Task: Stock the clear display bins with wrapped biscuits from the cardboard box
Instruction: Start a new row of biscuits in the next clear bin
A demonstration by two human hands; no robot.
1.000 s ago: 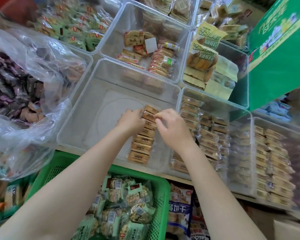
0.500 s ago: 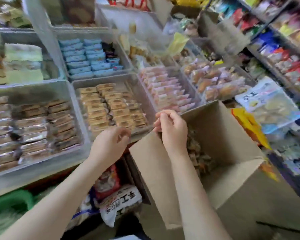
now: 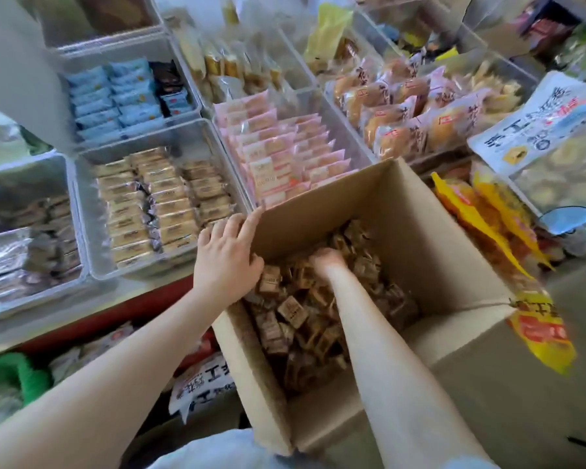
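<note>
An open cardboard box (image 3: 420,214) stands at lower right, partly filled with small brown wrapped biscuits (image 3: 291,311). My right hand (image 3: 327,262) reaches down into that pile; its fingers are buried and blurred. My left hand (image 3: 229,255) rests on the box's left rim with fingers spread. Just left of the box, a clear display bin (image 3: 92,214) holds neat rows of tan wrapped biscuits (image 3: 156,204).
More clear bins surround it: pink packs (image 3: 285,154), blue packs (image 3: 115,96), dark wrapped pieces (image 3: 24,245), buns (image 3: 403,110). Yellow bags (image 3: 487,218) and a large white bag (image 3: 542,130) lie right of the box. A green basket (image 3: 14,374) sits below left.
My view swung right from the near-empty bin to the cardboard box. The right hand left the box flap and went down into the biscuits; the left hand moved onto the box rim.
</note>
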